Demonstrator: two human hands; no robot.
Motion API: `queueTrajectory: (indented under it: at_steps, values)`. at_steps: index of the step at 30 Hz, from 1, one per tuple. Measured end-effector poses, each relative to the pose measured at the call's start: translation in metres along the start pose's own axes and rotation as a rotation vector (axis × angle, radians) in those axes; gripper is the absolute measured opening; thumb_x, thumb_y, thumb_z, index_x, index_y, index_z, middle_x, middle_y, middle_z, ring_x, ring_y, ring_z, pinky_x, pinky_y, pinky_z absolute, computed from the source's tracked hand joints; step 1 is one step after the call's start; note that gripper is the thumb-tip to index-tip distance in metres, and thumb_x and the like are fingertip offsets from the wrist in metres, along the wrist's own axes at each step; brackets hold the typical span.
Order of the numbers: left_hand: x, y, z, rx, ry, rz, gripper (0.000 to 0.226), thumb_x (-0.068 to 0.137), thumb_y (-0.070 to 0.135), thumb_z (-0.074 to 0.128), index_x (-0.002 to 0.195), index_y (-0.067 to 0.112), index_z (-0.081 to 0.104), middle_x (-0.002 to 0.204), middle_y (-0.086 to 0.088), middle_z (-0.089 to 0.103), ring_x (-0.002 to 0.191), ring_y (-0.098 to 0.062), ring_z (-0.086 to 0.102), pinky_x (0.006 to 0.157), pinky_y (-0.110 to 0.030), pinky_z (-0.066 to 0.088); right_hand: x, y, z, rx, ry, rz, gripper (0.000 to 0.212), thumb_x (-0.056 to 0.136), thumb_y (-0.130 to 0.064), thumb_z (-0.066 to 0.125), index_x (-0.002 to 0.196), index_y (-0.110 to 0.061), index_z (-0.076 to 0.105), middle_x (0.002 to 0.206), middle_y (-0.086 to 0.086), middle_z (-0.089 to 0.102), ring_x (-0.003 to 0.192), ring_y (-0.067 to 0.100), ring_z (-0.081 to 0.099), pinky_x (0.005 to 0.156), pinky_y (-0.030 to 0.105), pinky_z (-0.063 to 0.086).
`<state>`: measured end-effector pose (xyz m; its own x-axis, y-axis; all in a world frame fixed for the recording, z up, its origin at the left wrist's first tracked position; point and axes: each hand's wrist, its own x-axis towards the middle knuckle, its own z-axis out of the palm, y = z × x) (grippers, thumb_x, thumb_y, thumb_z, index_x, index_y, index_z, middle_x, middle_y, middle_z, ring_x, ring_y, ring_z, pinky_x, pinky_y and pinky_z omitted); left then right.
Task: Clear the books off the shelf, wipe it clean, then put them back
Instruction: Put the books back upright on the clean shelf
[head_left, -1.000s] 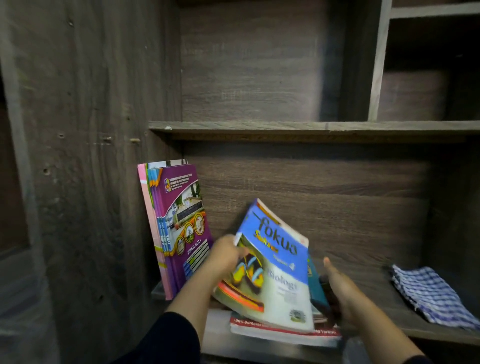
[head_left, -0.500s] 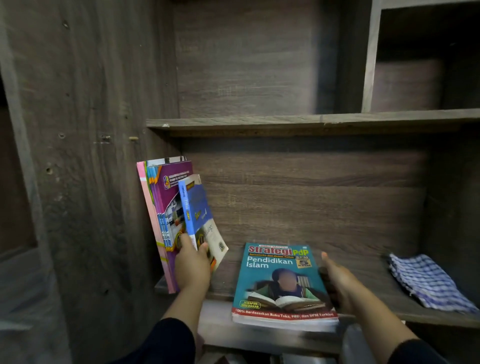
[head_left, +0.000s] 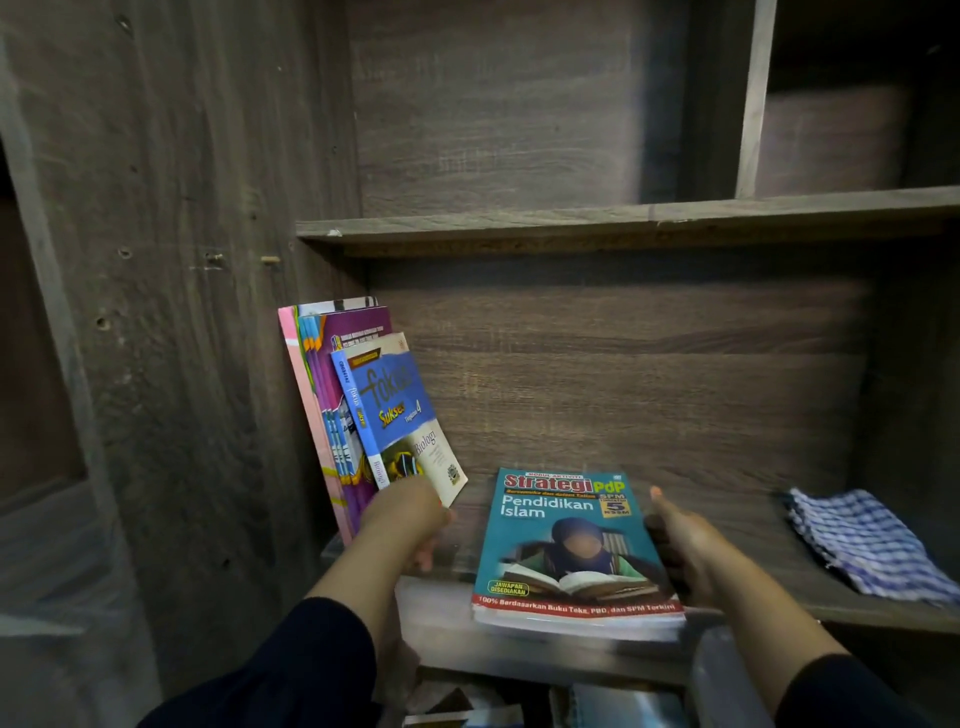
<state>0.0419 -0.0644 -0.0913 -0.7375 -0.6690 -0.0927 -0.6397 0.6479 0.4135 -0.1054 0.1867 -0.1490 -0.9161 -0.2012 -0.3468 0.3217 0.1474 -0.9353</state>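
A blue Fokus biology book (head_left: 395, 410) stands tilted against purple and pink books (head_left: 322, 395) at the left end of the wooden shelf (head_left: 748, 525). My left hand (head_left: 410, 525) is at this book's bottom edge, with the fingers curled around its lower corner. A teal Pendidikan Islam book (head_left: 566, 540) lies flat at the shelf's front edge, on top of another book. My right hand (head_left: 685, 551) grips its right edge, thumb raised along the side. A blue checked cloth (head_left: 862, 545) lies crumpled at the right end of the shelf.
The cabinet's left wall (head_left: 182, 312) is close beside the standing books. An upper shelf board (head_left: 571, 223) runs overhead. Bare shelf lies between the teal book and the cloth. Blurred plastic-wrapped items (head_left: 623, 701) sit below the shelf.
My left hand lifted the Fokus book off the flat stack and stood it against the books at the left. That uncovered the teal book. My right hand stayed at the stack's right edge.
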Motion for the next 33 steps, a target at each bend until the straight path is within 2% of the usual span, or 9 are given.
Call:
queueTrajectory:
  at_steps: [4, 10, 13, 18, 21, 26, 28, 31, 33]
  values:
    - [-0.008, 0.026, 0.021, -0.313, -0.161, 0.07, 0.027, 0.092, 0.033, 0.059, 0.105, 0.01, 0.053, 0.095, -0.009, 0.066, 0.083, -0.02, 0.065, 0.075, -0.032, 0.058, 0.001, 0.001, 0.003, 0.02, -0.002, 0.014, 0.061, 0.092, -0.06, 0.039, 0.097, -0.005, 0.064, 0.088, 0.021, 0.067, 0.074, 0.03, 0.064, 0.061, 0.033, 0.049]
    - [-0.004, 0.041, 0.046, -0.315, -0.152, 0.099, 0.035, 0.089, 0.021, 0.064, 0.122, 0.011, 0.055, 0.124, -0.005, 0.061, 0.111, -0.021, 0.059, 0.09, -0.03, 0.048, 0.004, 0.002, 0.0, 0.005, -0.024, 0.013, 0.06, 0.092, -0.06, 0.039, 0.099, -0.006, 0.064, 0.092, 0.02, 0.068, 0.079, 0.031, 0.064, 0.063, 0.034, 0.049]
    - [0.005, 0.043, 0.049, -0.422, -0.148, 0.089, 0.025, 0.094, 0.009, 0.054, 0.119, 0.006, 0.054, 0.116, -0.008, 0.063, 0.094, -0.018, 0.061, 0.078, -0.027, 0.05, 0.002, 0.003, 0.0, 0.012, -0.066, 0.012, 0.059, 0.092, -0.06, 0.037, 0.098, -0.009, 0.065, 0.09, 0.017, 0.068, 0.075, 0.027, 0.063, 0.059, 0.029, 0.046]
    - [0.01, 0.043, 0.046, -0.475, -0.124, 0.057, 0.018, 0.095, 0.004, 0.047, 0.11, -0.001, 0.055, 0.113, -0.015, 0.063, 0.103, -0.029, 0.062, 0.093, -0.039, 0.052, 0.001, 0.004, 0.0, 0.065, -0.067, -0.006, 0.056, 0.093, -0.056, 0.038, 0.093, -0.007, 0.065, 0.083, 0.016, 0.067, 0.071, 0.027, 0.063, 0.058, 0.03, 0.046]
    - [0.008, 0.04, 0.043, -0.767, -0.277, -0.029, 0.012, 0.094, -0.001, 0.049, 0.085, 0.006, 0.05, 0.087, -0.009, 0.061, 0.08, -0.023, 0.06, 0.072, -0.037, 0.052, 0.0, 0.003, 0.001, 0.071, -0.071, -0.013, 0.054, 0.094, -0.054, 0.038, 0.092, -0.007, 0.065, 0.082, 0.015, 0.066, 0.071, 0.026, 0.062, 0.058, 0.03, 0.045]
    - [0.013, 0.032, 0.049, -0.977, -0.461, -0.161, 0.018, 0.079, 0.021, 0.066, 0.089, 0.007, 0.062, 0.075, -0.008, 0.07, 0.064, -0.016, 0.055, 0.057, -0.024, 0.036, -0.005, 0.002, -0.001, 0.084, -0.081, 0.011, 0.054, 0.094, -0.055, 0.039, 0.095, -0.006, 0.062, 0.085, 0.016, 0.067, 0.071, 0.026, 0.064, 0.056, 0.029, 0.047]
    - [0.008, 0.035, 0.051, -0.942, -0.486, -0.117, 0.013, 0.081, 0.016, 0.062, 0.09, 0.006, 0.062, 0.071, -0.007, 0.07, 0.062, -0.017, 0.058, 0.058, -0.025, 0.043, -0.004, 0.002, -0.001, 0.079, -0.078, 0.008, 0.056, 0.093, -0.057, 0.038, 0.101, -0.007, 0.061, 0.087, 0.016, 0.068, 0.072, 0.026, 0.065, 0.058, 0.03, 0.048]
    - [0.002, 0.047, 0.052, -0.97, -0.417, -0.048, 0.018, 0.091, 0.01, 0.057, 0.105, 0.001, 0.061, 0.087, -0.011, 0.07, 0.069, -0.022, 0.065, 0.059, -0.029, 0.052, -0.005, 0.0, 0.002, 0.083, -0.052, 0.008, 0.054, 0.095, -0.055, 0.036, 0.091, -0.008, 0.061, 0.077, 0.014, 0.065, 0.066, 0.023, 0.061, 0.056, 0.028, 0.045]
    - [0.0, 0.053, 0.046, -0.98, -0.27, -0.023, 0.012, 0.09, 0.009, 0.06, 0.1, 0.003, 0.06, 0.092, -0.012, 0.07, 0.076, -0.026, 0.068, 0.065, -0.034, 0.057, -0.006, -0.001, 0.005, 0.07, -0.021, -0.009, 0.056, 0.096, -0.055, 0.033, 0.093, -0.009, 0.064, 0.073, 0.011, 0.061, 0.062, 0.02, 0.054, 0.055, 0.025, 0.04]
